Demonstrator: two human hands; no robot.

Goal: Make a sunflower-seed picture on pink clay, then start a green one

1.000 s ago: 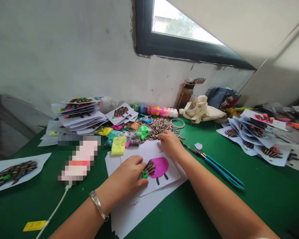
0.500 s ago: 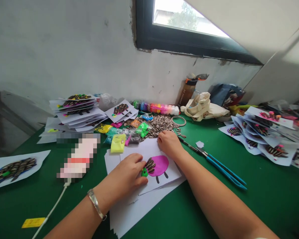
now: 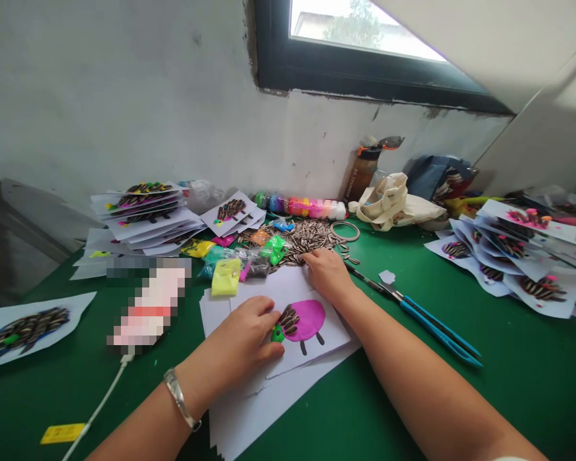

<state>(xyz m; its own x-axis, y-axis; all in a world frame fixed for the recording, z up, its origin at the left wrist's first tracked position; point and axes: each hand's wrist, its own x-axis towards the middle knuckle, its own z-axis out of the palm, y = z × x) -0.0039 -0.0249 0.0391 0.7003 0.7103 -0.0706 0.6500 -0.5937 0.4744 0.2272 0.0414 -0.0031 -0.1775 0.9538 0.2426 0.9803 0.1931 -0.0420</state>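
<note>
A sheet of white paper carries a flat magenta clay body with a green head and two dark legs. Several striped sunflower seeds are set on its left part. My left hand lies on the sheet, thumb and fingers apart on either side of the green head. Beyond the sheet's far edge, my right hand is at the near side of a heap of sunflower seeds. Its fingers are curled together, and whatever lies between the fingertips is hidden.
Clay packets, a yellow one among them, lie left of the heap. Blue-handled tweezers lie at right. Seed pictures are stacked left and right. A pixelated object with a cable, a bottle and a cloth bag stand around.
The view has shifted slightly. My right hand stays at the near edge of the seed heap with its fingers slightly shifted; my left hand keeps its place on the sheet.
</note>
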